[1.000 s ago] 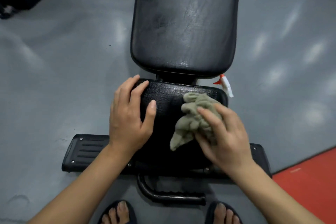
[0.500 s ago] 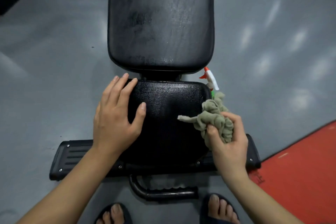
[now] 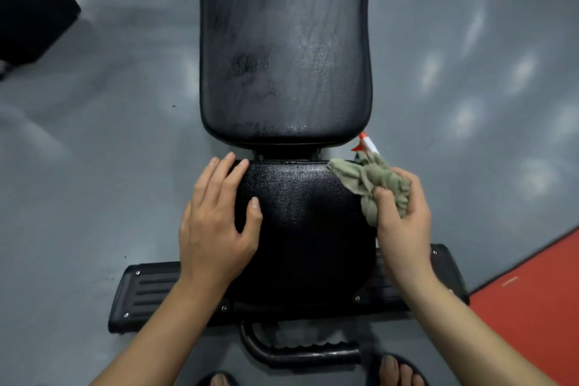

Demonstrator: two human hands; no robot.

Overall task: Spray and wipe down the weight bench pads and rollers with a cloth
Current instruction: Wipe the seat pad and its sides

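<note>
The black seat pad (image 3: 305, 222) lies in front of me, with the long black back pad (image 3: 286, 50) beyond it. My left hand (image 3: 216, 222) rests flat on the seat pad's left edge, fingers spread. My right hand (image 3: 402, 222) grips a bunched olive-green cloth (image 3: 372, 182) against the seat pad's far right corner. A spray bottle's white and red-orange nozzle (image 3: 365, 142) peeks out just past the cloth, on the floor to the right of the bench; its body is hidden.
A black ribbed base bar (image 3: 150, 291) crosses under the seat, with a curved black handle (image 3: 300, 352) below it. My sandalled feet show at the bottom edge. Grey floor surrounds the bench; a red mat (image 3: 539, 307) lies at lower right and a dark object (image 3: 28, 9) at upper left.
My right hand has carried the cloth from the middle of the seat pad out to its right edge and far right corner. My left hand has stayed on the left edge.
</note>
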